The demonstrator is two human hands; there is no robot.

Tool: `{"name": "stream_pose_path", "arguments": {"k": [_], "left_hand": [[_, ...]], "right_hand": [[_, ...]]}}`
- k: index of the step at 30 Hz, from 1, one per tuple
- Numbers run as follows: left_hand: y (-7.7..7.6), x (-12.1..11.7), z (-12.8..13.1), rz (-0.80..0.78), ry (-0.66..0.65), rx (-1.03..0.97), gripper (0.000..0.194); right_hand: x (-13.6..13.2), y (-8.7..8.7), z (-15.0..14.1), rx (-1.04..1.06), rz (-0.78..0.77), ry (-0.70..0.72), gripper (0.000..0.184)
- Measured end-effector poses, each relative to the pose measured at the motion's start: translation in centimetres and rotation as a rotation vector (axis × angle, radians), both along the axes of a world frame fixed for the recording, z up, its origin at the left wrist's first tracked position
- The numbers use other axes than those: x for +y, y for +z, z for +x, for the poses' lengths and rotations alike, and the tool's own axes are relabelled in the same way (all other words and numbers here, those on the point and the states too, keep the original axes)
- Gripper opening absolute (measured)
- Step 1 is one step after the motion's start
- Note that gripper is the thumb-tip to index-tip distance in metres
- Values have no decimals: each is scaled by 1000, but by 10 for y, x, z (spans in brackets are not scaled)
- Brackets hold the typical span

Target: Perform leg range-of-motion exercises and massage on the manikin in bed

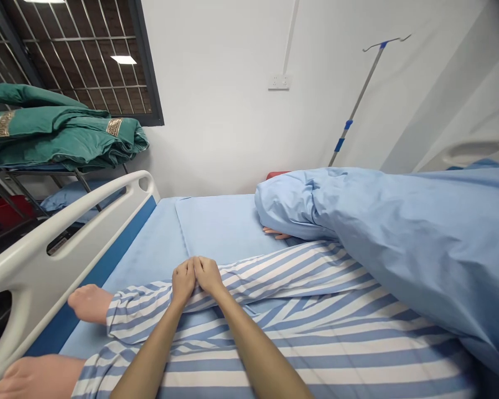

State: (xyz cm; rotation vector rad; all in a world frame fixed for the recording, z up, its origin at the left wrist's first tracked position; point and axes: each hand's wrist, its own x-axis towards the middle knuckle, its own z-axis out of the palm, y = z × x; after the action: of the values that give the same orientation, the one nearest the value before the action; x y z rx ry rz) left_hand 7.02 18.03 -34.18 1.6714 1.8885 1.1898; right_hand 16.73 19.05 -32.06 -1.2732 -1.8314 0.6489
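Hands curl side by side over rumpled, blue-striped trousers.

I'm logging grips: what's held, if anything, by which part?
Left hand and right hand curl over the far trouser leg, partway up from the foot; hidden fingertips leave a grip unconfirmed.

The trousers are cloth, the footboard smooth plastic.

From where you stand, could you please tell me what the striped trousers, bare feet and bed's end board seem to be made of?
Striped trousers: matt cloth, likely cotton or a blend, since it creases softly.
Feet: perhaps smooth vinyl or rubber, given the even pink surface.
End board: probably moulded plastic, satin off-white, with rounded edges and cut-out openings.
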Motion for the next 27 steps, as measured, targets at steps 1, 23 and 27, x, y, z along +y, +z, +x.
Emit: {"name": "stream_pose_path", "arguments": {"k": [1, 23, 27], "left_hand": [[2, 1, 1, -6, -12, 9, 38], [12, 8, 64, 57, 105, -245, 39], [11, 9, 72, 56, 92, -183, 40]], "right_hand": [[-1, -4, 2, 38, 3, -8, 43], [20, 7, 33, 135, -63, -71, 41], [15, -3, 47, 94, -2, -72, 43]]}}
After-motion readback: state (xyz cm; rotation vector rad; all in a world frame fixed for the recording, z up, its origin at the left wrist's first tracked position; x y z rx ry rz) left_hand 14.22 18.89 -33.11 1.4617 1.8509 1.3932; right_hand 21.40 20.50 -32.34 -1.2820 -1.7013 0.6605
